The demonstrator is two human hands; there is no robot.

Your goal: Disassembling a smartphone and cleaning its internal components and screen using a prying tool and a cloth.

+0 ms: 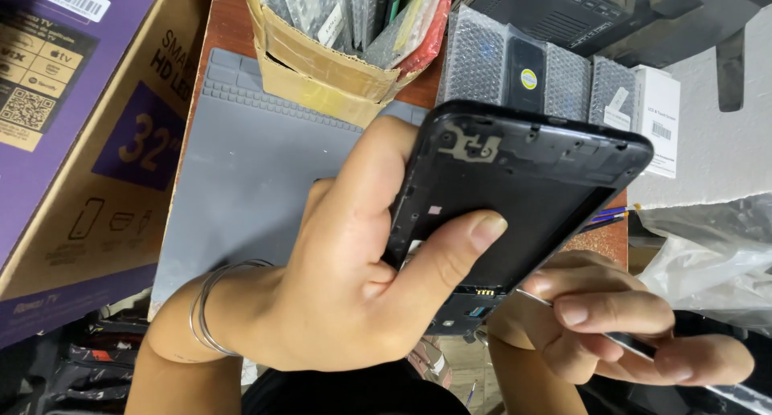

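My left hand [354, 278] grips a black phone frame [523, 190] with its inner side facing up, thumb pressed across the lower part. Thin bangles circle that wrist. My right hand [611, 326] sits at the frame's lower right edge and pinches a slim metal tool [635, 347], whose tip touches the bottom corner of the frame near the small connector.
A grey work mat [249, 166] covers the wooden table. A taped cardboard box [338, 69] of bubble-wrapped parts stands at the back. More bubble-wrapped parts [498, 61] and a white box [658, 117] lie beyond. A large purple carton [80, 125] fills the left; clear plastic bag [708, 254] right.
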